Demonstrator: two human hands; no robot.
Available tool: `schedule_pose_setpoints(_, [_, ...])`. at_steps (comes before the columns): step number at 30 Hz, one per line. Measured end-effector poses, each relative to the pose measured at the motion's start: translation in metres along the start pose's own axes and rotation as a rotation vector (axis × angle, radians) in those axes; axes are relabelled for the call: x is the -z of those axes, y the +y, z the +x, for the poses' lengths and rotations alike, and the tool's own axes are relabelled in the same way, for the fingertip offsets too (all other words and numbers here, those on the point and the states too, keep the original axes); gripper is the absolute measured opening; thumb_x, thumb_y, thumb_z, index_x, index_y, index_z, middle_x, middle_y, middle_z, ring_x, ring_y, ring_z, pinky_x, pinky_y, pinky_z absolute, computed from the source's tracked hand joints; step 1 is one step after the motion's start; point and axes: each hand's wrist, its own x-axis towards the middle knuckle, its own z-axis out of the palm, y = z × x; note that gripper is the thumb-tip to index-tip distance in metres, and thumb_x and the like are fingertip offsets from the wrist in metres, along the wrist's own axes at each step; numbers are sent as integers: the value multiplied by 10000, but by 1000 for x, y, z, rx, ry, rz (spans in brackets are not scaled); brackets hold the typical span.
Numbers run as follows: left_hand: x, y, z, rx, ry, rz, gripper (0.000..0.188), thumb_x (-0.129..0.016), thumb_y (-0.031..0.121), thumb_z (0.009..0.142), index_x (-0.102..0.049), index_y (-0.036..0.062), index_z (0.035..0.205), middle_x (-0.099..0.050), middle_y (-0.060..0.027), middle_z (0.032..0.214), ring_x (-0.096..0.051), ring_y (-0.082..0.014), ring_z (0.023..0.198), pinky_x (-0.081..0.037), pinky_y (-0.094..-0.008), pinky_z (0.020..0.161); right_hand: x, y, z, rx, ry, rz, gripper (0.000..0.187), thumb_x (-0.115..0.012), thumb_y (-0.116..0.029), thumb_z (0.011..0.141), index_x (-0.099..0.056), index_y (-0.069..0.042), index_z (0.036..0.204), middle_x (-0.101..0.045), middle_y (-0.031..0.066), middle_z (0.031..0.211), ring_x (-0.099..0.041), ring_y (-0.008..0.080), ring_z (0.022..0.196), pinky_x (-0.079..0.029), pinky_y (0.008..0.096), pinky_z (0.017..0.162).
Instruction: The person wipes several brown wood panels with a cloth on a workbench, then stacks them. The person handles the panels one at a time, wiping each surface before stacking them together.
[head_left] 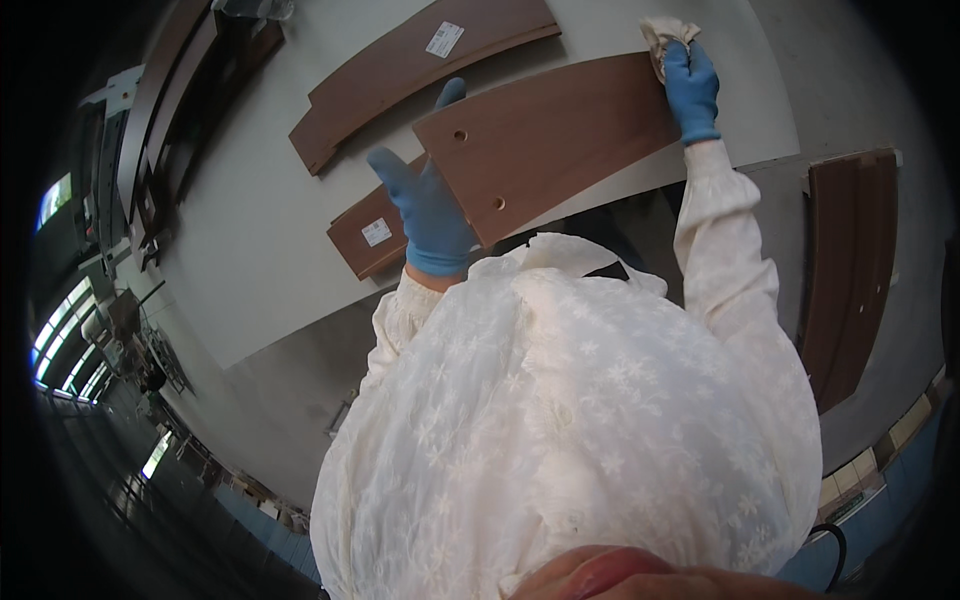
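Note:
A brown curved wooden board [555, 140] with two round holes near its left end is tilted above the pale table. My left hand [432, 215], in a blue glove, bears that left end from beneath. Its thumb stands out to the side, one fingertip shows past the far edge, and the other fingers are hidden under the board. At the right end my right hand [692, 92], gloved in blue too, is closed on a crumpled cream cloth [660, 34], which touches the board's far right corner.
On the white table [250, 270] lie a curved brown board [400, 75] with a label and, partly covered, another labelled piece [365, 240]. Several long dark brown parts [165, 110] stand at the left. More brown boards [850, 270] are stacked to the right, beyond the table edge.

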Motion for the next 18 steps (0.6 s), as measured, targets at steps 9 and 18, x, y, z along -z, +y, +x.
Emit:
schedule_pose_setpoints(9, [40,-18,-2,-237,185,584,1092,-418,903,856,-400,73,1564,-519,-111,1509,-561,-286,1313,-478,-416,1096,-46,-171,-173,543,-596,217,597,-755,-257,849,-598,-59,1389,-559,176,1483,-596,285,1293,-441,484,1107])
schedule_pose_setpoints(18, [21,-8,11,-11,-18,218,1294,-372,1024,731,-284,97,1630,-320,-98,1664,-360,-315,1496,-335,-457,1224,13,48,-54,357,-141,-146,500,-576,-278,1007,-553,-37,1444,-591,243,1422,-595,423,1271,-474,465,1080])
